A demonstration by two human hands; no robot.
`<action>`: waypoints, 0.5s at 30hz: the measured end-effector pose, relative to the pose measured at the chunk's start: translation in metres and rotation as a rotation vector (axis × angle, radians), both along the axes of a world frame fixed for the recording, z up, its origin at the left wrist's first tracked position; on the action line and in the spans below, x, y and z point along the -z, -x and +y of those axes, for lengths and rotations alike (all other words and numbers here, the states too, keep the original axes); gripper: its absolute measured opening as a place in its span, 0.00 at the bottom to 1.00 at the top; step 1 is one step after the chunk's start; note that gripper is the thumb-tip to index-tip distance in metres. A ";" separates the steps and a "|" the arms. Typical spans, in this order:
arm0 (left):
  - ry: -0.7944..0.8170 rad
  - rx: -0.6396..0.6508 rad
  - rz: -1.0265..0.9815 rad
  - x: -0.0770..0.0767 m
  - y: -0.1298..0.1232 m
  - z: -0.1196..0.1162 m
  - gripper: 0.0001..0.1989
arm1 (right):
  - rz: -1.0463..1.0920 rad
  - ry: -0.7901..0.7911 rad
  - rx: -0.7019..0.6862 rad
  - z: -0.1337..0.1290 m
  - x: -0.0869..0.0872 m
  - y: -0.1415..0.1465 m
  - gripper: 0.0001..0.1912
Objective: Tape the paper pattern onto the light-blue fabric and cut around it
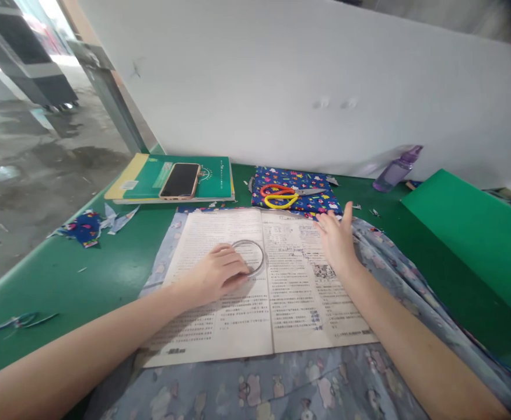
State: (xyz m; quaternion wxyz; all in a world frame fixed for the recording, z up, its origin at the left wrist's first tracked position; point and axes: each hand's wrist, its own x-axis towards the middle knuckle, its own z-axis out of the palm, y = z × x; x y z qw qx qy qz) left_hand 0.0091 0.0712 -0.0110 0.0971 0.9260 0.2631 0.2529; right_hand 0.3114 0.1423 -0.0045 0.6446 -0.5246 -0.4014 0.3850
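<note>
An open printed book (242, 321) lies flat on grey patterned cloth (255, 388). My left hand (216, 274) rests on the left page, its fingers closed at the near-left edge of a ring of grey tape or metal (262, 259), which tilts over the centre fold. On the top part of the right page is my right hand (336, 239), fingers spread and thumb apart, holding nothing. Just beyond the book, scissors (282, 201) with red and yellow handles lie on folded blue patterned cloth (290, 178).
Stacked green books (218, 175) carry a phone (180, 181) at the back left. Cloth scraps (87, 227) and thread (21, 321) lie on the green table (119, 280) at left. A purple bottle (395, 172) and a green box (478, 233) stand at right, before a white wall.
</note>
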 end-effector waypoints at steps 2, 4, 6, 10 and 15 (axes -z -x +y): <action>-0.010 -0.005 -0.011 0.000 0.000 0.000 0.06 | 0.099 0.060 -0.022 -0.005 0.000 0.008 0.46; -0.011 -0.022 -0.032 0.000 0.000 0.000 0.06 | 0.046 0.101 -0.093 -0.012 -0.002 0.017 0.34; -0.004 -0.048 -0.059 -0.002 0.000 -0.001 0.05 | -0.109 0.122 -0.235 -0.022 -0.005 0.026 0.22; -0.004 -0.106 -0.103 -0.006 -0.001 -0.001 0.04 | -0.439 0.097 -0.587 -0.045 -0.015 0.044 0.18; 0.052 -0.153 -0.140 -0.007 0.000 0.000 0.04 | -0.776 -0.029 -0.798 -0.065 -0.023 0.058 0.22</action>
